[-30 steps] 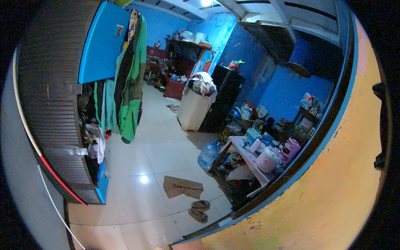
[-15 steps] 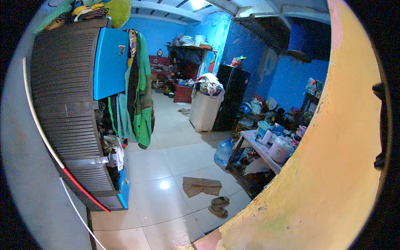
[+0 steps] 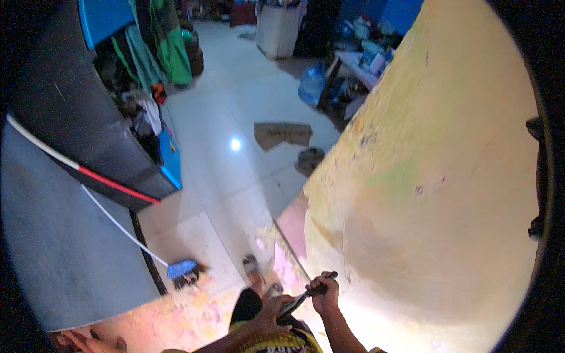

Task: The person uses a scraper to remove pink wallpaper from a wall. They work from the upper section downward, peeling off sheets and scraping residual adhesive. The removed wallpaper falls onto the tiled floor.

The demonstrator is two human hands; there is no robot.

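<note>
My right hand (image 3: 325, 292) is closed around the black handle (image 3: 315, 289) of a long tool, whose pale lower part is too blurred to identify. Lower and to the left, my left hand (image 3: 272, 313) grips that same tool, partly covering it. Both hands are in front of my body, beside a peeling yellow wall (image 3: 424, 229). My sandalled foot (image 3: 252, 265) stands on the tiled floor among scattered pink and yellow flakes (image 3: 282, 262).
A blue broom head (image 3: 181, 269) on a white pole lies at the left, near a grey panel (image 3: 70, 241). Beyond are a dark cabinet (image 3: 82, 106), hanging clothes (image 3: 176, 53), brown cardboard (image 3: 281, 134), footwear (image 3: 309, 160), a water jug (image 3: 311, 83) and a cluttered low table (image 3: 353, 67).
The view has tilted down toward the floor and the yellow wall fills more of the right. My hands with the tool, my foot and the broom head have come into view.
</note>
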